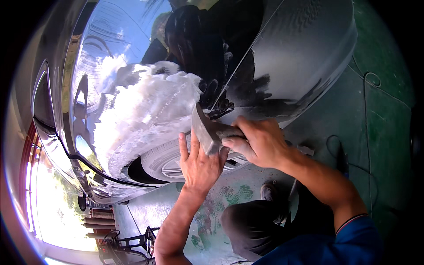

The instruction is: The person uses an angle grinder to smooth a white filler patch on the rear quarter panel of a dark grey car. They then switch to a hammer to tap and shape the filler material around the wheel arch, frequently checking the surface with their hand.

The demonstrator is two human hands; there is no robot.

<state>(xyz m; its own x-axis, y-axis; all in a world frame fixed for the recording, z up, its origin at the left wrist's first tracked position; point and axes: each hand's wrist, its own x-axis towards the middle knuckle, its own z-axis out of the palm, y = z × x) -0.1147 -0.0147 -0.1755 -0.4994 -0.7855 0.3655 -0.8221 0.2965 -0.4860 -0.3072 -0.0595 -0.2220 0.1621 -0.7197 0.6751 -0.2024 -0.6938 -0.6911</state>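
My right hand (260, 143) is closed round the handle of a wide, grey-coated putty knife (207, 131). Its blade spans the wheel-arch edge, close to the lower right end of a whitish filler patch (145, 99) on the dark car's panel. My left hand (202, 165) is open with its fingers spread, over the tyre and wheel (174, 159). The blade covers some of the left fingers, so I cannot tell whether they touch it. The filler runs along the arch with uneven edges.
Glossy dark paint (198, 44) surrounds the patch, and a panel seam runs up to the right. Cables (366, 110) lie on the green floor at right. A black-framed stand (132, 243) is at lower left. My bent knee (247, 225) is below the wheel.
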